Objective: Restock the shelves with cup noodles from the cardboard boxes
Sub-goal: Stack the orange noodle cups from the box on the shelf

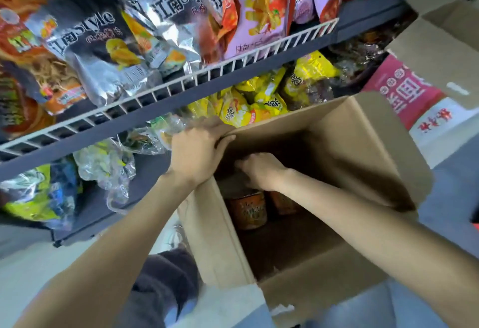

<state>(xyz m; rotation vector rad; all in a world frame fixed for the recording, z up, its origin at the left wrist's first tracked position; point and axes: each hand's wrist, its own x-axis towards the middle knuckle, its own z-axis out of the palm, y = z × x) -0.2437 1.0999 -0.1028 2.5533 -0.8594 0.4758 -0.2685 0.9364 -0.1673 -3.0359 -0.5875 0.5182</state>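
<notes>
An open cardboard box (344, 151) stands on the floor in front of the shelves. Deep inside it sit two orange cup noodles (248, 211), dim in the shadow. My left hand (199, 151) grips the box's far left corner, fingers curled over the rim. My right hand (259, 172) reaches down into the box and curls over the top of a cup noodle; the lid under the fingers is mostly hidden.
The grey shelf (145, 172) to the left holds clear snack bags, with yellow bags (248, 104) behind the box. A white wire rail (181, 84) fronts the upper shelf of silver chip bags (103, 50). Another open box with a pink pack (399, 86) stands at right.
</notes>
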